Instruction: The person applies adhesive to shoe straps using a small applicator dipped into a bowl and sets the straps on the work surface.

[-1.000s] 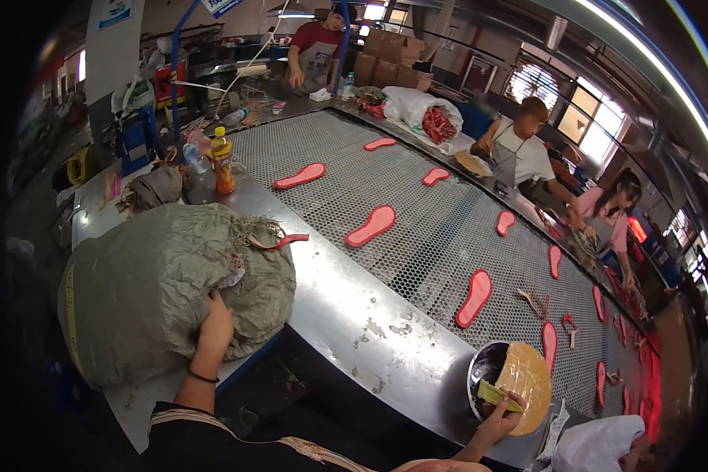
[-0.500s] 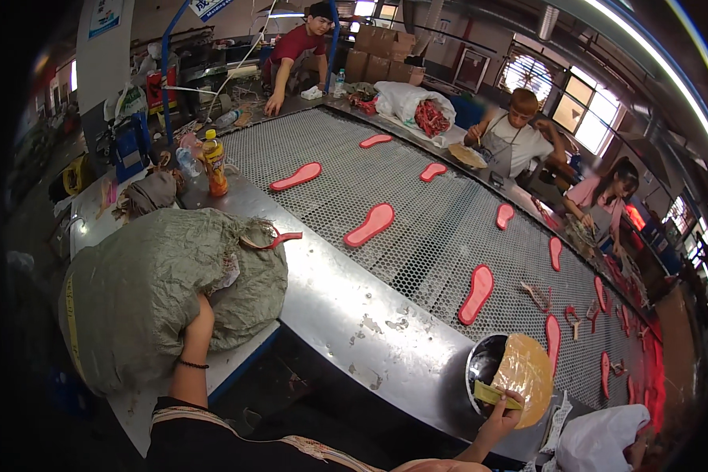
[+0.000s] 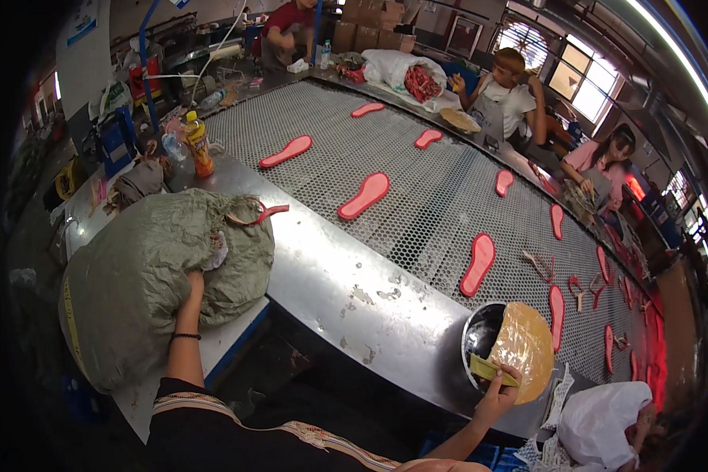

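My left hand (image 3: 194,287) reaches into the mouth of a bulky grey-green woven sack (image 3: 134,275); its fingers are hidden inside. A red strap (image 3: 269,213) lies over the top of the sack's opening. In my right hand (image 3: 499,393) is a flat yellow-green piece (image 3: 488,368), pinched at one end over a dark round bowl (image 3: 480,334). A tan, shiny cover (image 3: 527,350) spans the bowl's right part. Beyond the metal ledge, red shoe soles (image 3: 477,265) lie spaced out on a mesh conveyor belt (image 3: 417,228).
An orange drink bottle (image 3: 198,148) stands behind the sack on the metal ledge (image 3: 346,291). A white plastic bag (image 3: 602,421) sits right of the bowl. Several co-workers are along the belt's far side, near a white sack (image 3: 401,75) of red pieces. Straps (image 3: 540,266) lie among the soles.
The whole view has shifted, so things sit slightly higher. A co-worker in a red shirt has drawn an arm back from the belt. Both my hands keep their places.
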Action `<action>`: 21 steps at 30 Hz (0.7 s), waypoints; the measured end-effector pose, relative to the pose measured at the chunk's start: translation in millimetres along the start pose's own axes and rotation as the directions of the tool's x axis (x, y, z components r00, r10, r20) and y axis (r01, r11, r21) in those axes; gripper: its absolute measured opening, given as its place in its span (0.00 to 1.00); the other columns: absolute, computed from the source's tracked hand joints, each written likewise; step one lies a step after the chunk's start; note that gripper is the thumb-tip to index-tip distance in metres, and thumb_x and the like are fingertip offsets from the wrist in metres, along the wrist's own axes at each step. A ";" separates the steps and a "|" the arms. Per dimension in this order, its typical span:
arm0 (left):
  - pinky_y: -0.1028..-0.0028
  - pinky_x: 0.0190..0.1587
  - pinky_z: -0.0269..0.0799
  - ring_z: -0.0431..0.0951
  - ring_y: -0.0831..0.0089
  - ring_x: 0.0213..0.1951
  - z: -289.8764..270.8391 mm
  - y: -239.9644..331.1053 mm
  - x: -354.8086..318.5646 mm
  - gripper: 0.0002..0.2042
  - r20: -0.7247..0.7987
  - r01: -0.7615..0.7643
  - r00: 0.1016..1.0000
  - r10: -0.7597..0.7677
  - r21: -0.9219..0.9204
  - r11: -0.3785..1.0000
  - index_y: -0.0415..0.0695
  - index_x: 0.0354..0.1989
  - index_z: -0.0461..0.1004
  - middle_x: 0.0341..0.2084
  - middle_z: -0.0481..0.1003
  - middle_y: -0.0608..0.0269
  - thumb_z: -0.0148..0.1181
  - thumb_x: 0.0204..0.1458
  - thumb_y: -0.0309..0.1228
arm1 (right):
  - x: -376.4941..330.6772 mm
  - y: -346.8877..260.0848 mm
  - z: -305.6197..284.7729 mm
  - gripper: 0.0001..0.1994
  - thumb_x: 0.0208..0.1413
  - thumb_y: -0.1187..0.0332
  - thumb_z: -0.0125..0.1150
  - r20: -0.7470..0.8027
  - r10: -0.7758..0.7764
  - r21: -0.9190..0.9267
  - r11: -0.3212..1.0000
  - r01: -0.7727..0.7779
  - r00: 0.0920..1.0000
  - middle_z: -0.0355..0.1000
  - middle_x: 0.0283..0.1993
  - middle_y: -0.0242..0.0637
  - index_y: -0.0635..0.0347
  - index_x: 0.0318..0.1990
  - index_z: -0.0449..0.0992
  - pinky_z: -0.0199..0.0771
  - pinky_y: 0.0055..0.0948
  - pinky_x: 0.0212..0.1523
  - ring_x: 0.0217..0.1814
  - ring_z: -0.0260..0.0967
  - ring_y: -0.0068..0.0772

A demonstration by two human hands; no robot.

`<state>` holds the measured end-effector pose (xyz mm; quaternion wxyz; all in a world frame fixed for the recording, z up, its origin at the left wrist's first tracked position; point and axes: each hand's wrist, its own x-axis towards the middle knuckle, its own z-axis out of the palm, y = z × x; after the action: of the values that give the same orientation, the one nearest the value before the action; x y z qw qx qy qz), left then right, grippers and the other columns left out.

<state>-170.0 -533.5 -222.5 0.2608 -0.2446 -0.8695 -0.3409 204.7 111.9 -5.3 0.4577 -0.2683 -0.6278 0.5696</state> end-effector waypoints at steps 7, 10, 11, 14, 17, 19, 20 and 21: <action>0.65 0.28 0.70 0.76 0.62 0.28 45.8 254.1 123.9 0.12 0.001 0.742 0.667 -0.745 0.088 0.665 0.43 0.45 0.67 0.26 0.73 0.51 0.50 0.53 0.32 | -0.6 -1.4 -4.6 0.06 0.59 0.71 0.49 -0.064 -0.016 -0.083 0.997 0.010 0.998 0.72 0.41 0.38 0.59 0.42 0.66 0.68 0.14 0.28 0.34 0.70 0.22; 0.64 0.32 0.69 0.74 0.58 0.30 52.4 337.1 130.1 0.12 -0.116 0.305 0.944 -0.308 -0.046 0.951 0.42 0.37 0.67 0.29 0.71 0.53 0.60 0.45 0.30 | 2.4 4.7 -1.9 0.06 0.59 0.71 0.49 -0.034 -0.014 -0.089 0.996 0.010 0.999 0.72 0.40 0.38 0.60 0.42 0.66 0.69 0.15 0.28 0.33 0.69 0.22; 0.63 0.33 0.69 0.74 0.58 0.31 61.3 355.9 130.5 0.14 -0.009 0.271 0.962 -0.272 -0.048 0.961 0.42 0.36 0.67 0.30 0.70 0.54 0.62 0.42 0.29 | 2.7 2.8 -1.0 0.06 0.59 0.71 0.49 -0.020 -0.014 -0.099 0.995 0.012 1.000 0.72 0.40 0.38 0.60 0.42 0.66 0.69 0.15 0.28 0.33 0.69 0.22; 0.62 0.40 0.65 0.70 0.59 0.36 103.7 397.0 125.1 0.14 0.178 -0.088 0.980 0.086 0.000 0.996 0.45 0.38 0.69 0.31 0.69 0.55 0.61 0.42 0.31 | -2.9 -4.4 9.3 0.06 0.59 0.73 0.47 -0.018 -0.006 -0.096 0.995 0.004 1.000 0.71 0.42 0.42 0.62 0.42 0.65 0.71 0.17 0.31 0.36 0.70 0.25; 0.60 0.44 0.61 0.68 0.58 0.39 130.9 424.9 125.1 0.15 0.333 -0.256 0.910 0.246 -0.013 0.966 0.45 0.41 0.69 0.34 0.68 0.53 0.59 0.44 0.35 | -4.3 -5.0 15.0 0.06 0.59 0.73 0.47 -0.028 -0.025 -0.112 0.993 0.022 0.999 0.71 0.42 0.43 0.63 0.42 0.65 0.71 0.18 0.31 0.36 0.70 0.25; 0.59 0.46 0.59 0.67 0.58 0.41 137.7 426.5 128.7 0.15 0.335 -0.320 0.887 0.318 -0.050 0.946 0.46 0.41 0.69 0.35 0.68 0.52 0.58 0.45 0.37 | -4.7 -5.8 18.4 0.06 0.59 0.73 0.47 -0.012 -0.029 -0.129 0.991 0.028 0.999 0.71 0.41 0.42 0.63 0.42 0.65 0.71 0.18 0.30 0.36 0.70 0.25; 0.59 0.48 0.58 0.66 0.58 0.42 142.8 426.5 131.4 0.16 0.370 -0.280 0.887 0.277 -0.045 0.959 0.46 0.43 0.69 0.36 0.67 0.52 0.58 0.46 0.38 | -4.2 -6.4 19.0 0.06 0.59 0.73 0.47 -0.016 -0.033 -0.133 0.991 0.031 0.999 0.71 0.41 0.42 0.63 0.42 0.65 0.71 0.18 0.30 0.36 0.70 0.25; 0.58 0.49 0.56 0.65 0.57 0.44 146.4 426.8 133.7 0.17 0.405 -0.240 0.884 0.234 -0.037 0.970 0.47 0.45 0.69 0.36 0.67 0.52 0.57 0.46 0.39 | -3.9 -7.3 19.6 0.06 0.59 0.74 0.47 -0.030 -0.007 -0.146 0.989 0.003 1.000 0.71 0.41 0.42 0.63 0.42 0.65 0.70 0.17 0.29 0.35 0.70 0.25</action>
<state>-54.0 -118.4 -33.5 0.1159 -0.4124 -0.8705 -0.2424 190.5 97.9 2.0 0.4477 -0.3081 -0.6614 0.5169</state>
